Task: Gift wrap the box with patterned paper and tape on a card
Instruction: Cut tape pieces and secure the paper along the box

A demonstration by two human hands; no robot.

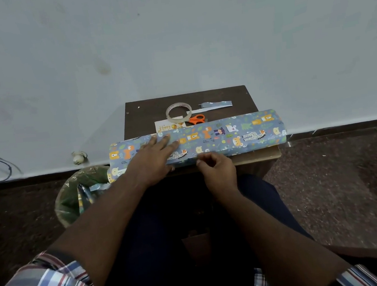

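**Wrapping in progress: paper folded over box on small table**

The patterned paper (218, 136) (blue, printed with cartoon animals) lay folded over the box across the near half of a small dark table (135, 116), overhanging it at both ends. The box itself was covered; only a strip of brown board (257, 156) showed under the paper's near edge at the right.

The left hand (154, 158) lay flat on top of the paper left of centre, fingers straight and spread, pressing down. The right hand (215, 169) was at the paper's near edge, thumb and forefinger curled together in a pinch; whether they held the edge or a bit of tape could not be determined.

Behind the paper lay a tape roll (179, 112), orange-handled scissors (196, 119), and a card (164, 126) partly hidden by the paper and roll. A paper offcut (216, 105) lay to the right of the roll. A lined bin (81, 194) stood on the floor left of the table.
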